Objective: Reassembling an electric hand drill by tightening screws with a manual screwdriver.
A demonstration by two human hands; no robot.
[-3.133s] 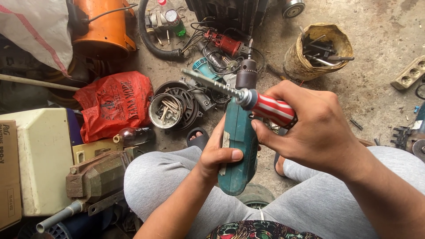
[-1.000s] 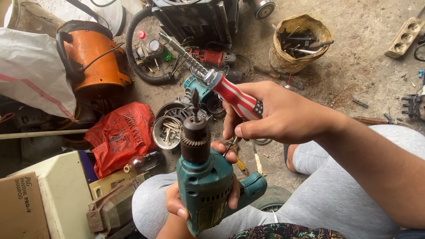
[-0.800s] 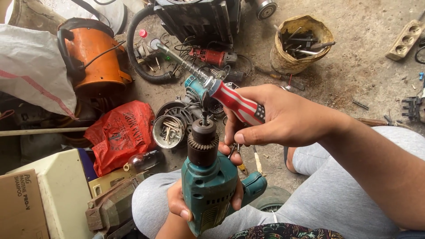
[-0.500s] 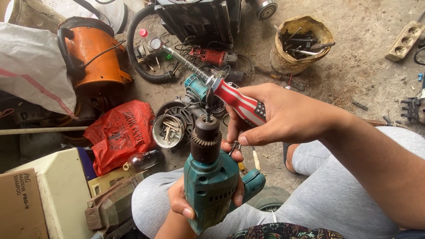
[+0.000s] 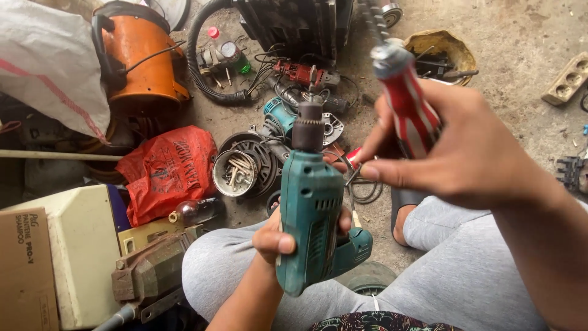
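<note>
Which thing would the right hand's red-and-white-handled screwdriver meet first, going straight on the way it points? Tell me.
The right hand holds the red-and-white-handled screwdriver pointing up and away, its shaft blurred. Along that line lies the dark ribbed metal housing on the floor, probably first, though depth is unclear.

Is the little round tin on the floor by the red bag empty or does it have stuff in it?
Not empty. The round tin is open on top, with pale screws or bolts piled loosely inside.

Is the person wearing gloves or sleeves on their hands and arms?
No. The left hand and right hand are bare, with no gloves, rings or watch in view. Both forearms are uncovered too; no sleeve shows. The fingernails look short.
</note>
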